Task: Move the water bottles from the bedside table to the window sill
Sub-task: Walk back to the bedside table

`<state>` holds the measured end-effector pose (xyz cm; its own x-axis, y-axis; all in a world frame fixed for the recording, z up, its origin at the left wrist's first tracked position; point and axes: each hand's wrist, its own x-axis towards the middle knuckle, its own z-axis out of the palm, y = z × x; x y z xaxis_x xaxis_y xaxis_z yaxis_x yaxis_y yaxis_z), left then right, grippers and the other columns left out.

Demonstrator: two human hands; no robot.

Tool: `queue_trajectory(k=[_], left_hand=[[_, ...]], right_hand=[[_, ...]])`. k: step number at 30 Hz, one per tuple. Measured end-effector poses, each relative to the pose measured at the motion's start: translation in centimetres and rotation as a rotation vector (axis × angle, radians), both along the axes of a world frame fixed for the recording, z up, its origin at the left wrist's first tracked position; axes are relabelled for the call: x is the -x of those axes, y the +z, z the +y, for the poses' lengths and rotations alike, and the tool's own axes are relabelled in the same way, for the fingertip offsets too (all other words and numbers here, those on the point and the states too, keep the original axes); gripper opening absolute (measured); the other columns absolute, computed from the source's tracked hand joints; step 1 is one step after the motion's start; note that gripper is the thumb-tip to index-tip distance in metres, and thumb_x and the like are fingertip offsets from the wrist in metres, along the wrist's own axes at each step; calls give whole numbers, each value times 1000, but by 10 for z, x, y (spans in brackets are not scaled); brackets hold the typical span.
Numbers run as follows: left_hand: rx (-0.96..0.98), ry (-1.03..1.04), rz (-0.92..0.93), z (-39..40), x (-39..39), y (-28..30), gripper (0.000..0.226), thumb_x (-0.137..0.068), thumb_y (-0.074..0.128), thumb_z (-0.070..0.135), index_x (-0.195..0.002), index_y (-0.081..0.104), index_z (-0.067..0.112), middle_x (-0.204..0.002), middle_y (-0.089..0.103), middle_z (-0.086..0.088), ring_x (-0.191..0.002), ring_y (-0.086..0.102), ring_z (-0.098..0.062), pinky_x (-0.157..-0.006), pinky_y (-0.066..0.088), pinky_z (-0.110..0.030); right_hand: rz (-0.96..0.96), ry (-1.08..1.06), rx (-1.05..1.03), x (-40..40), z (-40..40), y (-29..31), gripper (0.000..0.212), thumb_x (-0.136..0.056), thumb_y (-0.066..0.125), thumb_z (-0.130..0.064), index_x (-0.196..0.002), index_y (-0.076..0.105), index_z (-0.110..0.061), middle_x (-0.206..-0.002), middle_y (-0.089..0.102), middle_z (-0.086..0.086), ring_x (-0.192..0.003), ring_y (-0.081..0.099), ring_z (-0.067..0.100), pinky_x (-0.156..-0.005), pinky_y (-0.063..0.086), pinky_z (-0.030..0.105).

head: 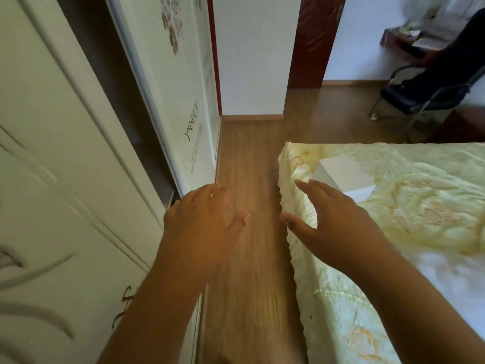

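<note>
Both bare hands are reaching out over the brown wood-plank floor (252, 179), holding nothing. The left hand (202, 219), at seven o'clock, is spreading its fingers loosely; the right hand (330, 222), at five o'clock, is hovering beside the pale-yellow embroidered bedspread (420, 195), fingers straight. Water bottles: not visible.

A yellow floral bedspread (409, 206) is lying lower right; a black chair (425, 93) is standing upper right; white wardrobe doors (65, 153) are filling the left.

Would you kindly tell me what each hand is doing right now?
Left hand: open, fingers spread, holding nothing.
Right hand: open, holding nothing.
</note>
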<state>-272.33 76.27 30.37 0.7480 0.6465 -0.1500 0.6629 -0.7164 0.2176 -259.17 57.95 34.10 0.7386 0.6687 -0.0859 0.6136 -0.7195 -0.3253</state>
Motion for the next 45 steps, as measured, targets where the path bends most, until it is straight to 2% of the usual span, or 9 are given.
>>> queue_trajectory(k=[3, 7, 10, 16, 21, 31, 37, 45], left_hand=[[57, -39, 28, 13, -13, 3, 65, -97, 34, 70, -153, 31, 37, -158, 36, 11, -144, 36, -14, -118, 27, -37], [-4, -64, 43, 26, -38, 5, 73, -93, 28, 76, -155, 27, 38, -160, 34, 11, -146, 35, -16, -119, 27, -42], [-62, -99, 24, 33, -61, 11, 69, -96, 28, 72, -155, 28, 36, -160, 34, 10, -146, 35, -17, -118, 28, -41], [-64, -30, 78, 52, -117, 16, 66, -97, 31, 72, -153, 31, 38, -158, 36, 11, -145, 37, -16, -118, 29, -40], [-181, -43, -5, 47, -168, 32, 59, -99, 34, 67, -152, 27, 40, -159, 33, 11, -147, 33, -17, -120, 28, -43], [-69, 39, 11, 67, -233, 16, 68, -96, 27, 73, -155, 24, 39, -162, 28, 12, -149, 29, -17, -122, 24, -45], [-77, 24, -36, 106, -270, 13, 63, -97, 31, 69, -153, 26, 41, -161, 30, 13, -148, 29, -14, -119, 27, -42], [-80, -19, -71, 205, -338, 7, 62, -97, 31, 68, -151, 30, 38, -160, 33, 12, -148, 30, -14, -122, 25, -47]], right_hand=[[-1, -26, 7, -8, 11, -1, 83, -86, 38, -78, -157, 18, -41, -166, 22, -11, -150, 29, 18, -120, 31, 48], [14, -52, 30, -33, 28, -7, 83, -86, 37, -79, -157, 19, -40, -166, 22, -10, -151, 28, 20, -120, 30, 49], [24, -51, 17, -56, 39, -11, 83, -86, 38, -79, -157, 20, -39, -166, 23, -10, -150, 29, 20, -120, 30, 49], [42, -24, -6, -118, 58, -7, 83, -85, 38, -79, -156, 21, -40, -166, 21, -10, -150, 29, 21, -120, 30, 51], [-1, 2, -42, -175, 69, 3, 81, -86, 39, -77, -156, 22, -40, -165, 23, -11, -150, 30, 20, -119, 28, 47], [-19, 71, 8, -255, 96, 0, 80, -88, 38, -76, -156, 20, -39, -166, 22, -11, -149, 32, 20, -118, 30, 44], [-31, 50, 13, -299, 133, -14, 80, -88, 37, -77, -156, 20, -40, -166, 22, -11, -151, 29, 18, -119, 28, 45], [-63, -22, 35, -358, 220, -18, 80, -87, 34, -79, -155, 22, -42, -165, 24, -14, -149, 32, 18, -119, 28, 44]])
